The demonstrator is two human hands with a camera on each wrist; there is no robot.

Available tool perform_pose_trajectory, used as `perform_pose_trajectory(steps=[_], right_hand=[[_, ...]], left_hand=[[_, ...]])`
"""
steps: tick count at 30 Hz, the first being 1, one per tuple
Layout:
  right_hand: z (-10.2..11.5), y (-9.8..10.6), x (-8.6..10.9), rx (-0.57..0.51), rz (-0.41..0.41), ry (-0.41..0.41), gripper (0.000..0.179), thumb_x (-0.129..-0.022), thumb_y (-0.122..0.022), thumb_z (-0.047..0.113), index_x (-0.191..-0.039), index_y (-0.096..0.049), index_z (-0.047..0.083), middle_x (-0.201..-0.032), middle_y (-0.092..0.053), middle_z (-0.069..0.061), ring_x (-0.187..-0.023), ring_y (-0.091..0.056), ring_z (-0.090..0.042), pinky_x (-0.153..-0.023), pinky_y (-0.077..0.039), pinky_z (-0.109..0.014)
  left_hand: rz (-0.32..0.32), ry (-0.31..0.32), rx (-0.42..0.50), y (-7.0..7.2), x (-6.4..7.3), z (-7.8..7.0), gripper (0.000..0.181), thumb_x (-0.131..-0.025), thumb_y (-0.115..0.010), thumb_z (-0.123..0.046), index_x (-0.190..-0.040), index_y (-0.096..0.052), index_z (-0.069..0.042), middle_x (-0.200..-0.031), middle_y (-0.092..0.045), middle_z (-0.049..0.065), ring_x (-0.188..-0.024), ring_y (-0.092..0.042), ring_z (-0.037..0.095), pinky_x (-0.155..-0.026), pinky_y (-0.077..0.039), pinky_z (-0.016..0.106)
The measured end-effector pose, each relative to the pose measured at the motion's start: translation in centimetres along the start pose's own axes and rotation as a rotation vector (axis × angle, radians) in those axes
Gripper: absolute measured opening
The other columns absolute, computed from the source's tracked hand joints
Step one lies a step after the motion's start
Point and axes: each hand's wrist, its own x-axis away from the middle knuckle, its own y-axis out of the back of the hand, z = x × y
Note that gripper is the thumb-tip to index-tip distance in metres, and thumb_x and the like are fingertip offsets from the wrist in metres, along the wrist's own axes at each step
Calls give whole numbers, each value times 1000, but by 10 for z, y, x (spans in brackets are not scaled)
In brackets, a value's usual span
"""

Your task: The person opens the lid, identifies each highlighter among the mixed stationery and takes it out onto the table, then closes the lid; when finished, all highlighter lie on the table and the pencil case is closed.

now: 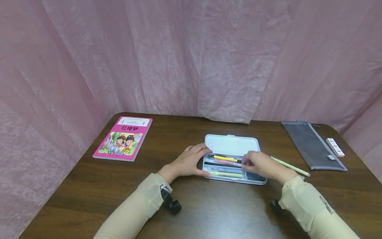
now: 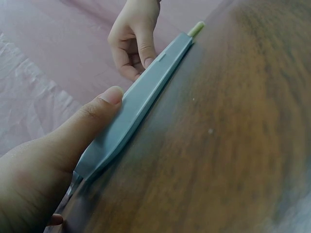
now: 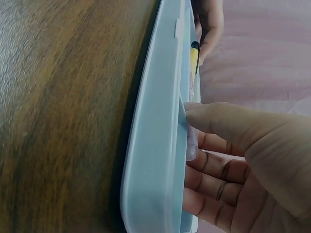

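Observation:
A pale blue pencil case (image 1: 232, 144) lies with its lid folded back on the table. My left hand (image 1: 191, 161) grips its left end; in the left wrist view the thumb (image 2: 99, 109) presses the case's front wall. Inside lie a yellow pen (image 1: 223, 159), a black pen (image 1: 218, 164) and a pale yellow-green pen (image 1: 228, 174). Over the right part of the case, my right hand (image 1: 261, 164) reaches in with curled fingers. The right wrist view shows its thumb and fingers around the end of a light purple pen (image 3: 192, 148).
Right of the case lies a pale green pen (image 1: 290, 166). Farther right are a grey mesh pouch (image 1: 313, 146) and a small white box (image 1: 335, 147). A pink book (image 1: 122, 138) rests at the table's far left. Pink curtains (image 1: 191, 59) hang behind the table.

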Motion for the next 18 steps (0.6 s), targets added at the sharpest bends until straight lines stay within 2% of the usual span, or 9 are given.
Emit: perform_pose_trajectory(steps=[9,18], right_hand=[[-1,1,-1,-7,-16,11,11,-84,-74,20,-92,-70,14,-81,-60,5,-71,-51,-8,-65,-45,-23],[0,1,-2,-34,8,-3,9,-85,-73,20,-88,-66,15,-77,-60,6,-70,-51,-8,-64,-45,-22]], left_hand=[[-4,2,-7,-1,0,1,87,-73,-65,-72,-143,-41,-26,-152,-36,0,-145,-27,17,-117,-24,45],[2,5,-8,-1,0,0,87,-73,-64,-72,-143,-41,-25,-152,-37,0,-146,-26,17,-117,-25,45]])
